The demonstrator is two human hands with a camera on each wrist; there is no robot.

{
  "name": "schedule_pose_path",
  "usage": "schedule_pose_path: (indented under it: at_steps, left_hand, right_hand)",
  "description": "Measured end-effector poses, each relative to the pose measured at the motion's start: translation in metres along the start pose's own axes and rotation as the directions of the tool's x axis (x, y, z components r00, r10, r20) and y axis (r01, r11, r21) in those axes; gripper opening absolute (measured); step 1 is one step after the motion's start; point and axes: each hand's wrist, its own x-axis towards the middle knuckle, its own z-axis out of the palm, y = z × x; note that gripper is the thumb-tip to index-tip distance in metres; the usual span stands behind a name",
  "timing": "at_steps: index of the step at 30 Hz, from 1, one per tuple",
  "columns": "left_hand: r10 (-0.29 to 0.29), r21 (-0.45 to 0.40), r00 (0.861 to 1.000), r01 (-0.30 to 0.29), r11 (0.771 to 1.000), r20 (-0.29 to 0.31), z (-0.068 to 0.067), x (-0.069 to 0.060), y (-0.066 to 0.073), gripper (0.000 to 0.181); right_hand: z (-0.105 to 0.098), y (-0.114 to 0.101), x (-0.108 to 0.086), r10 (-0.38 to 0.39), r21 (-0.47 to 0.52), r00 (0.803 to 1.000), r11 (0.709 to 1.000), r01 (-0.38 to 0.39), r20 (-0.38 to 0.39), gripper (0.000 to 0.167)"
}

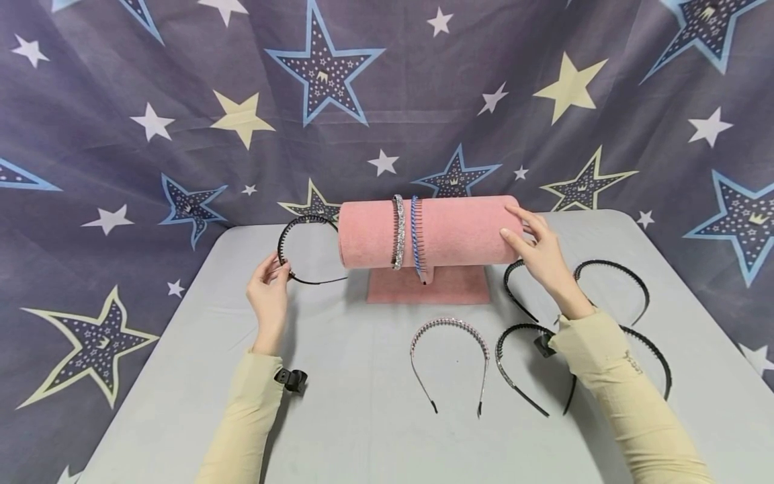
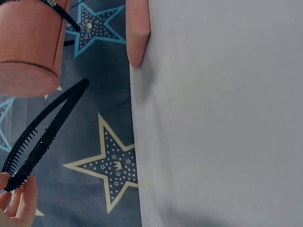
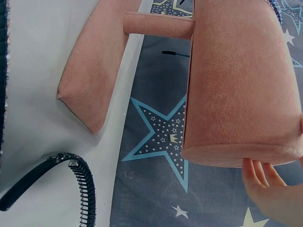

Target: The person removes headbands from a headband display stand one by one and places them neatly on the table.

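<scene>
Left grip pinches black band toward table's far left corner, just off roll. Right grip holds roll's right end near far edge. Risks: skewed band could snag or bump silver band; slack right hold could let roll tip.

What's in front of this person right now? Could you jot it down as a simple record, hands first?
Left hand: pinches a black toothed headband beside the roll's left end
Right hand: holds the right end of the pink roll
On the roll: silver glittery headband, blue headband
On the table, in front of the stand: pale pink headband
On the table, right side: several black headbands
Backdrop: dark cloth with stars
</scene>
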Motion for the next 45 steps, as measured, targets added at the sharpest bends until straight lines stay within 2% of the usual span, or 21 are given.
schedule_pose_path:
  at_steps: [6, 11, 18, 25, 29, 36, 39, 41, 45]
  left_hand:
    - [-0.005, -0.008, 1.000, 0.005, 1.000, -0.003, -0.007, 0.004, -0.004, 0.030]
    - [-0.043, -0.012, 0.999, 0.043, 0.999, 0.020, -0.014, 0.006, 0.000, 0.028]
    - [-0.051, 0.040, 0.996, 0.048, 0.998, 0.073, -0.022, -0.001, 0.020, 0.026]
    - [-0.092, 0.086, 0.986, 0.080, 0.993, 0.137, -0.029, -0.002, 0.024, 0.024]
    - [-0.112, 0.097, 0.978, 0.096, 0.991, 0.174, -0.033, -0.001, 0.021, 0.023]
    - [-0.121, 0.144, 0.961, 0.087, 0.986, 0.249, -0.039, 0.006, -0.004, 0.023]
    - [-0.131, 0.193, 0.949, 0.077, 0.978, 0.286, -0.040, 0.005, -0.004, 0.023]
    - [-0.142, 0.216, 0.935, 0.073, 0.974, 0.325, -0.041, 0.005, -0.005, 0.024]
    - [-0.169, 0.225, 0.893, 0.079, 0.971, 0.418, -0.042, 0.006, -0.009, 0.025]
  right_hand:
    - [0.000, 0.000, -0.001, 0.002, -0.004, 1.000, 1.000, -0.002, -0.002, 0.044]
    - [0.000, 0.000, 0.000, 0.003, -0.003, 1.000, 1.000, -0.003, -0.002, 0.044]
    - [0.000, 0.001, -0.001, 0.003, 0.007, 1.000, 1.000, -0.003, -0.003, 0.044]
    - [0.000, 0.001, 0.000, 0.007, 0.008, 1.000, 1.000, -0.007, -0.002, 0.044]
    - [0.000, 0.001, 0.000, 0.006, 0.002, 1.000, 1.000, -0.006, 0.001, 0.044]
    - [0.000, 0.000, -0.001, 0.005, 0.000, 1.000, 1.000, -0.005, 0.003, 0.044]
    - [-0.001, -0.001, -0.001, 0.009, 0.002, 1.000, 1.000, -0.009, 0.002, 0.044]
    - [-0.001, -0.002, -0.001, 0.011, 0.002, 1.000, 1.000, -0.011, 0.001, 0.044]
    - [-0.001, -0.001, -0.001, 0.009, -0.002, 1.000, 1.000, -0.009, 0.001, 0.044]
